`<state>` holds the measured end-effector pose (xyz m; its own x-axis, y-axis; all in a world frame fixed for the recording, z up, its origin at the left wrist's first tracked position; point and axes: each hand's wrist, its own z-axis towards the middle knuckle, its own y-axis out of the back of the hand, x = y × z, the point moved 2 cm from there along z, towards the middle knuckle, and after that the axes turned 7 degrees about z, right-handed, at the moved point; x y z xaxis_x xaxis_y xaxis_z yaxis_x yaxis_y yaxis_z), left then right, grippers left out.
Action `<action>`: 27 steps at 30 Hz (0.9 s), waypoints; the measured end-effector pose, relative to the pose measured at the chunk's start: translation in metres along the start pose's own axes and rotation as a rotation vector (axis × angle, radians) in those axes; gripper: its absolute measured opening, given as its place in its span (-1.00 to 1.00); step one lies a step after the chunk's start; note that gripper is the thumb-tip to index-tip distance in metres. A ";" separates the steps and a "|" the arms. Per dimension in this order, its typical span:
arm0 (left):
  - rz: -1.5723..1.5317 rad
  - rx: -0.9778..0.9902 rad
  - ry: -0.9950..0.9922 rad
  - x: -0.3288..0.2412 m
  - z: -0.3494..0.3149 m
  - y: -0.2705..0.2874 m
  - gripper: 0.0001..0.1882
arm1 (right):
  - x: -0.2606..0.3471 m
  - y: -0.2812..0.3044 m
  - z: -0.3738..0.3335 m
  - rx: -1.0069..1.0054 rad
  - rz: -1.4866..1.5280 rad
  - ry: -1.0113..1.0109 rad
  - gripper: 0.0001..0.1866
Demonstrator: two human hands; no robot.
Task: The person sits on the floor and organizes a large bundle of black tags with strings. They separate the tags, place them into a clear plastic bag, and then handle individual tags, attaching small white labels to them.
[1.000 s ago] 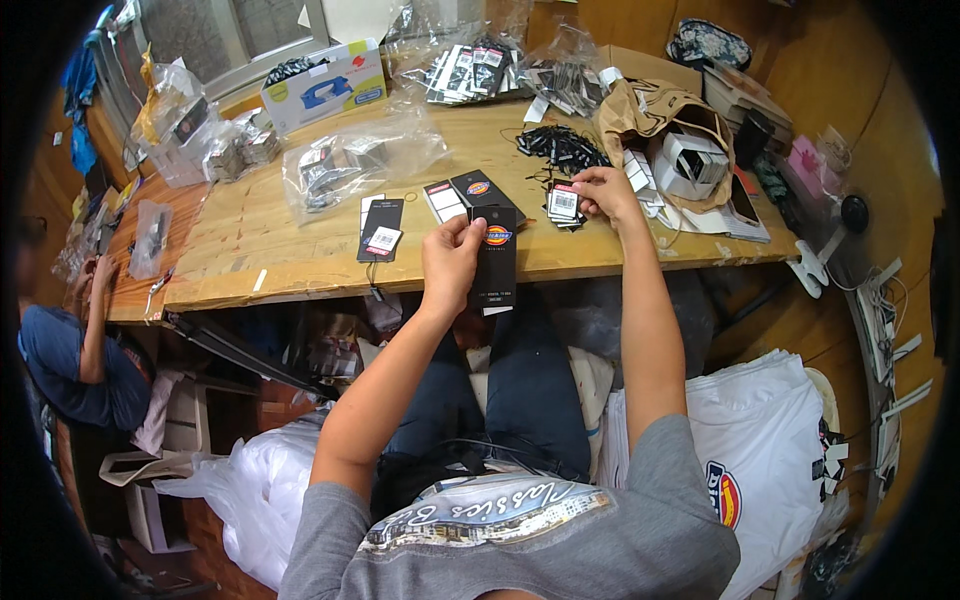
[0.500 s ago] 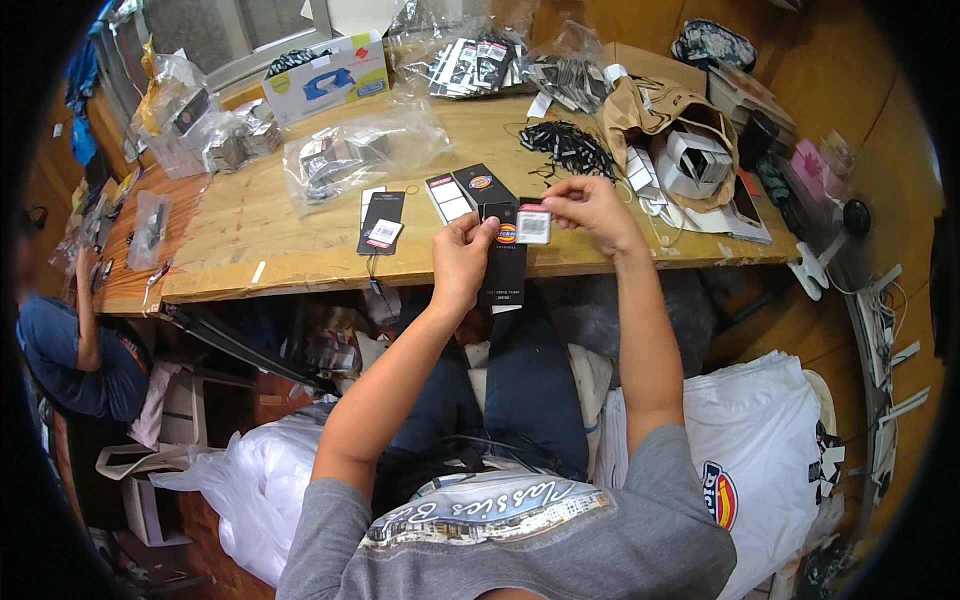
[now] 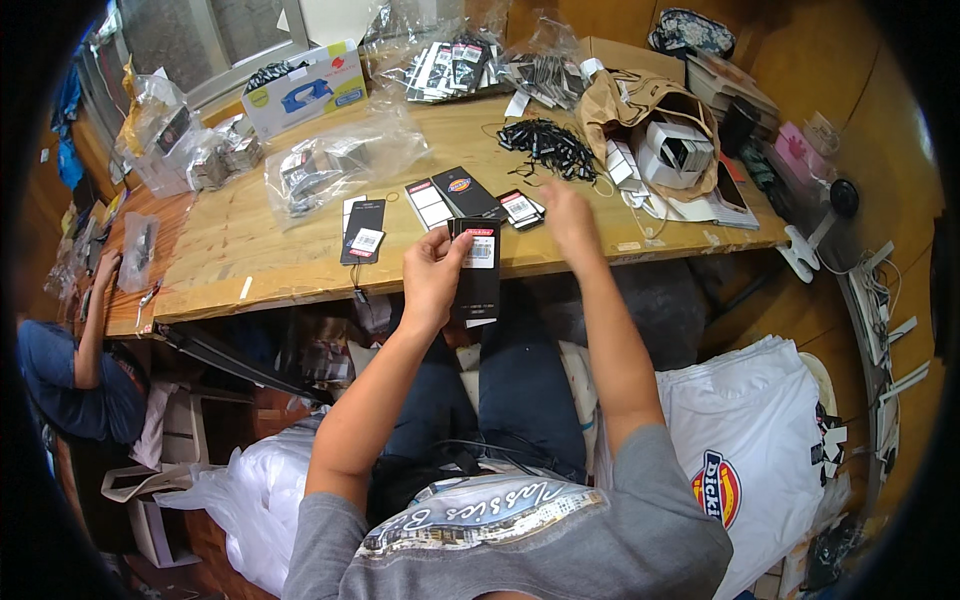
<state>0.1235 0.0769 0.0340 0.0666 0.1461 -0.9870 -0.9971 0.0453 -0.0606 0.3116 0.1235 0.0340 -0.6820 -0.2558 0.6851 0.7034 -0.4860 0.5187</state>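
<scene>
In front of me, over the table's near edge, my left hand (image 3: 431, 283) pinches a stack of long black hang tags (image 3: 477, 290). A small tag with a red strip and a white barcode label (image 3: 480, 249) lies against the front of that stack. My right hand (image 3: 571, 222), blurred by motion, is at the near side of a pile of black tag strings (image 3: 549, 146); its fingers are not clear. Between the hands, a small stack of barcode tags (image 3: 520, 208) rests on the table. Beside it lie black hang tags with an oval logo (image 3: 462, 188) and a white-panelled tag (image 3: 428, 204).
Farther left on the wooden table (image 3: 230, 245) are another black tag (image 3: 363, 232) and a clear plastic bag (image 3: 345, 160). A brown paper bag (image 3: 640, 105) stands right of the strings. White shirts (image 3: 740, 430) are piled at my right; another person (image 3: 75, 370) sits at far left.
My right hand has let go of the small barcode tag, which now lies on the black tags in my left hand. The right hand has moved away towards the strings; the view shifted slightly.
</scene>
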 end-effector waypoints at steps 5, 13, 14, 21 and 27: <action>-0.015 0.058 0.040 0.000 -0.002 0.002 -0.84 | -0.060 0.033 0.071 -0.039 -0.186 -0.022 -0.83; -0.105 0.062 0.048 -0.002 -0.009 0.000 -0.85 | -0.057 0.021 0.088 0.316 -0.442 0.138 -0.89; -0.069 0.070 0.052 -0.002 -0.009 0.003 -0.84 | -0.062 0.024 0.094 0.352 -0.383 0.080 -0.91; -0.090 0.073 0.003 -0.003 -0.008 0.005 -0.82 | -0.036 0.058 0.124 0.065 0.659 -0.108 -0.89; -0.128 0.134 0.049 -0.027 -0.011 0.002 -0.86 | 0.025 0.073 0.100 0.178 0.612 0.158 -0.85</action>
<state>0.1197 0.0623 0.0592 0.1877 0.0826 -0.9787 -0.9666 0.1924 -0.1691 0.3656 0.1652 0.1403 -0.1601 -0.5680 0.8073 0.9868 -0.0715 0.1454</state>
